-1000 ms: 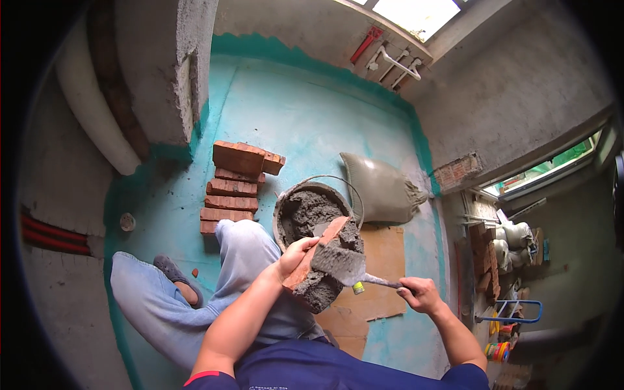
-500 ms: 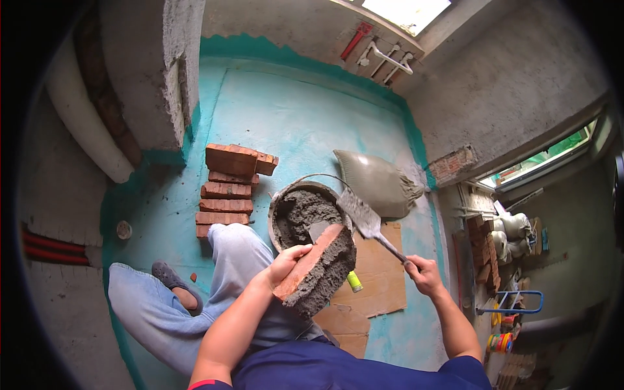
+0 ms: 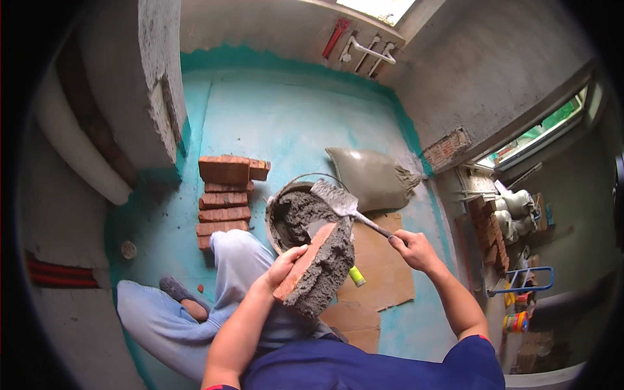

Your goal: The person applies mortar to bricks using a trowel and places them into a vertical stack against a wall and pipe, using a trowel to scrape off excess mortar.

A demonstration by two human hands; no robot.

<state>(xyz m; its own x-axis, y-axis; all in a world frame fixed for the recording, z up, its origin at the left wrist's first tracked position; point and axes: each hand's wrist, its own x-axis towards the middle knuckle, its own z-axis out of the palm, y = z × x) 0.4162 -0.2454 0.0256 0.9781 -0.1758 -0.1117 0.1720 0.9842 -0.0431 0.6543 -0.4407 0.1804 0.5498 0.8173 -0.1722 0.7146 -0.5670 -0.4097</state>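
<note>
My left hand point(image 3: 284, 265) is closed round a red brick point(image 3: 305, 263) whose right side carries a thick, rough layer of grey mortar point(image 3: 325, 276). The brick is held tilted, in front of the near edge of a bucket point(image 3: 272, 227) of wet mortar point(image 3: 302, 207). My right hand point(image 3: 416, 249) grips the dark handle of a trowel point(image 3: 335, 197). The trowel's mortar-smeared blade is over the bucket's right part, near the rim, and apart from the brick. The brick and my left hand hide part of the bucket's near side.
A row of red bricks point(image 3: 224, 199) lies left of the bucket. Behind it to the right rests a full sack point(image 3: 370, 180). Cardboard point(image 3: 383, 273) covers the floor at right, with a yellow-green cylinder point(image 3: 357, 276) by it. My bent knee point(image 3: 237, 250) is close to the bricks.
My right hand has moved slightly up and left, bringing the trowel blade from beside the bucket's right rim to over the mortar. The brick stays in my left hand, its mortared face turned more into view.
</note>
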